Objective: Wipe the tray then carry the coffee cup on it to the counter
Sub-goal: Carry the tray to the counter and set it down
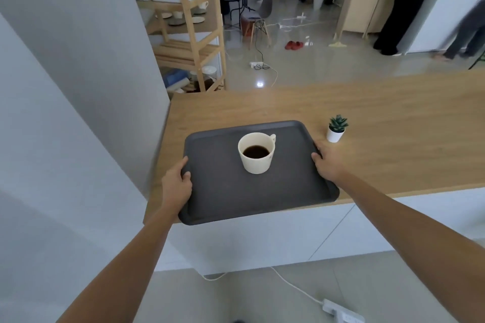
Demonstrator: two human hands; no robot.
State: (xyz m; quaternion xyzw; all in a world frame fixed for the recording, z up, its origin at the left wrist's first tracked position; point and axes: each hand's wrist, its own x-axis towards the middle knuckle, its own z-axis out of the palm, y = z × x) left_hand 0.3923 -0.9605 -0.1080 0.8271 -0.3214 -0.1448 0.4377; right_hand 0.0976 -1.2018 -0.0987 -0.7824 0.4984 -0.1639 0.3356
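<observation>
A dark grey tray (223, 191) is over the left end of the wooden counter (380, 126), its near edge sticking out past the counter's front. I cannot tell whether it rests on the wood or hovers just above it. A cream coffee cup (258, 162) with dark coffee stands upright near the tray's middle, handle pointing away to the right. My left hand (177, 183) grips the tray's left rim. My right hand (328, 160) grips the right rim.
A small potted plant (336, 128) stands on the counter just right of the tray. A grey wall (78, 86) rises close on the left. A wooden shelf rack (191, 34) and people stand beyond the counter. A power strip (341, 312) lies on the floor.
</observation>
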